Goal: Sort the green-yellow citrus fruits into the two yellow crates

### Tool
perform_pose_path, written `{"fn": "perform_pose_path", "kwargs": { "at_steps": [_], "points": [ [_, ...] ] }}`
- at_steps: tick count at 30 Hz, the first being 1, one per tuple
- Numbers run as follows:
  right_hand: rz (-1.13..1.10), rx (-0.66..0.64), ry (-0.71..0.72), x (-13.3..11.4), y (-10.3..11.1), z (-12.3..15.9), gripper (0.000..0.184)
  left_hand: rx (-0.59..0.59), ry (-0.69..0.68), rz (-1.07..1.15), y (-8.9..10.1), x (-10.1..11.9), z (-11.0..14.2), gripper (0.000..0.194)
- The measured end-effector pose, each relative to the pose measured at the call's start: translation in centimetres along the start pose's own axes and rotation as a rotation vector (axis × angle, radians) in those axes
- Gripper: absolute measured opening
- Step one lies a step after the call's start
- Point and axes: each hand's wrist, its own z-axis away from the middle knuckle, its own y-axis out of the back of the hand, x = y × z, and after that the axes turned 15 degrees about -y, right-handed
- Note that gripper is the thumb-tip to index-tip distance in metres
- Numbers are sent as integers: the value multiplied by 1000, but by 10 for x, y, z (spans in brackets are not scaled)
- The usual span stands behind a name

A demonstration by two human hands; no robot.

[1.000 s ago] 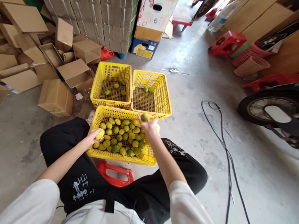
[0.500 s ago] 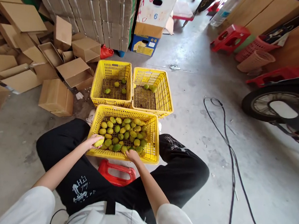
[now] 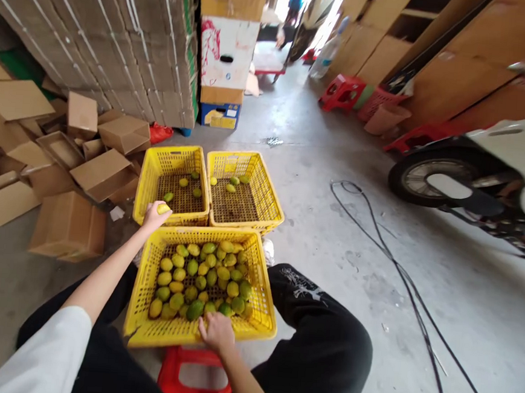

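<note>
Holding a yellow fruit at ten o'clock of the front crate.
My left hand pinches it by the near corner of the rear crate at eleven; my right hand bends over the near rim at five, its grip hidden from me. A red stool sits at six.
</note>
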Motion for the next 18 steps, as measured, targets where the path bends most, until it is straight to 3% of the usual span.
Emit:
{"fn": "perform_pose_path", "kwargs": {
  "at_steps": [2,4,7,9,11,14,18],
  "points": [
    [-24,31,3,2,-10,-3,42,1,-216,-390,-10,14,-36,47],
    [-59,96,11,5,-26,-8,35,-75,-332,-655,-28,18,-56,47],
    [-57,185,27,14,-57,-23,25,-364,-382,-737,-65,0,-56,49],
    [-33,175,19,21,-79,-37,18,-526,-293,-690,-88,-21,-44,56],
    [12,147,10,27,-97,-53,10,-475,-285,-672,-105,-41,-30,65],
    [59,143,2,30,-112,-69,10,-430,-297,-678,-113,-57,-14,70],
    [6,213,10,28,-106,-62,8,-454,-319,-693,-108,-60,-2,71]
  ]
}}
